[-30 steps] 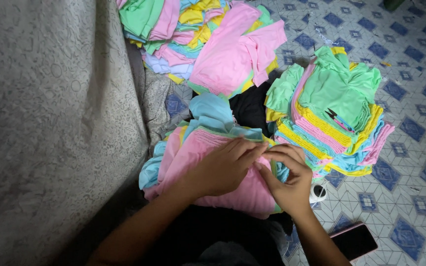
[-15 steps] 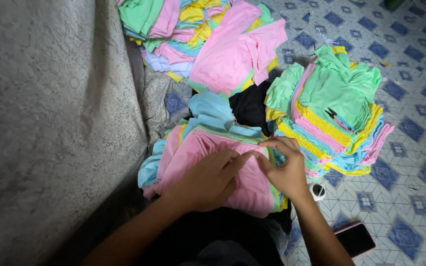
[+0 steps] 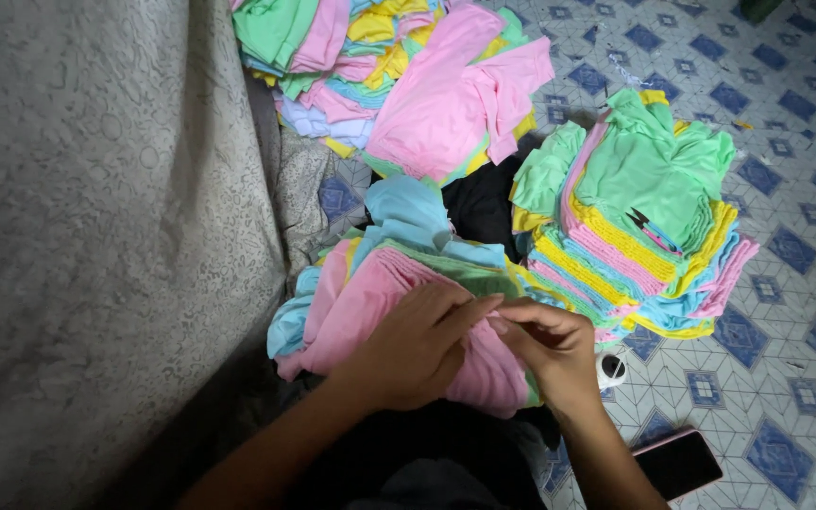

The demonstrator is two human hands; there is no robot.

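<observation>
Both hands, left hand (image 3: pixel 417 345) and right hand (image 3: pixel 545 349), pinch the pink cloth (image 3: pixel 370 302) edge; it looks soft, light, limp, best gripped at its hem.

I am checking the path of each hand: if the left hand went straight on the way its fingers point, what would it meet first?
Probably the right hand: the left hand points at it, fingertips nearly touching over the pink cloth.
</observation>
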